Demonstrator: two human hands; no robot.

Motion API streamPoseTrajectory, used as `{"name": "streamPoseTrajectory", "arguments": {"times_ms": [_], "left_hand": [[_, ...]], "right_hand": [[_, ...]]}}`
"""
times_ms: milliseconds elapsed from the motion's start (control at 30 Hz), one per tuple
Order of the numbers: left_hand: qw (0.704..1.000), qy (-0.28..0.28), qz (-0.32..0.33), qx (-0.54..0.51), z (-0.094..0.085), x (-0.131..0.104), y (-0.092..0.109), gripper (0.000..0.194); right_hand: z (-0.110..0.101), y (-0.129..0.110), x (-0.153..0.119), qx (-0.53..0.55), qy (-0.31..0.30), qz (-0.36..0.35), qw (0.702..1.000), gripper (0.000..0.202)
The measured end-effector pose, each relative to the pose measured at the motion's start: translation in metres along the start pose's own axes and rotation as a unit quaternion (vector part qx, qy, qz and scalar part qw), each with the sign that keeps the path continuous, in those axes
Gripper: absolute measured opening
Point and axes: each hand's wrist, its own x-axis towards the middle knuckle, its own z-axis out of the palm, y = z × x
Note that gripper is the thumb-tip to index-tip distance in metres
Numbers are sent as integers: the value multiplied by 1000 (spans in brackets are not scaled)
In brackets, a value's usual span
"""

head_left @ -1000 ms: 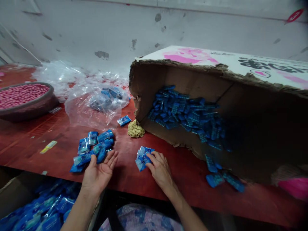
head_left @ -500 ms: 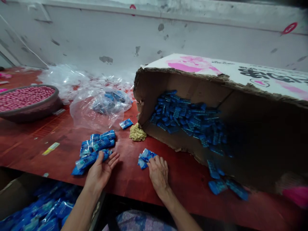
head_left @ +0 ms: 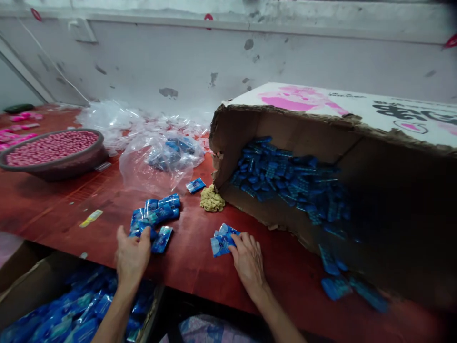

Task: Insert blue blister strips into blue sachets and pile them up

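Note:
My left hand [head_left: 133, 252] is closed at the lower edge of a small pile of blue packets [head_left: 160, 212], its fingers around a packet that is partly hidden. One blue packet [head_left: 162, 239] lies just right of those fingers. My right hand [head_left: 248, 259] pinches the right edge of flat blue packets [head_left: 222, 244] on the red table. Beyond them, a crumpled yellowish cloth [head_left: 212, 198] sits beside a single blue packet [head_left: 195, 185].
A torn cardboard box [head_left: 285, 114] on its side holds many blue packets. Clear plastic bags [head_left: 143, 166] and a bowl [head_left: 102, 151] of pink pieces stand at the back left. Below the table edge, an open box [head_left: 32, 281] contains blue packets.
The view has shifted left. My left hand has turned over from palm-up and closed at the pile's lower edge. The packets at my right hand lie differently.

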Motion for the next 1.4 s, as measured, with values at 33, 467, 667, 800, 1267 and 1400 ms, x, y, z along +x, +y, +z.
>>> {"name": "streamPoseTrajectory", "arguments": {"times_ms": [33, 467, 667, 800, 1267, 1400], "left_hand": [[995, 35, 73, 58, 2, -2, 0, 61], [733, -111, 481, 468, 30, 22, -40, 44], [947, -304, 37, 100, 57, -67, -55, 50], [913, -363, -165, -87, 80, -98, -67, 26], [886, -407, -189, -117, 71, -95, -54, 17], [894, -401, -178, -94, 75, -99, -54, 22]], "right_hand": [[1, 0, 2, 2, 1, 0, 1000, 17], [10, 0, -1, 13, 59, 14, 998, 17], [-9, -10, -11, 127, 120, 17, 984, 13], [-16, -18, -21, 211, 123, 9, 970, 14], [-4, -2, -3, 663, -56, 192, 721, 20], [-9, -1, -3, 650, -78, 176, 735, 20]]}}
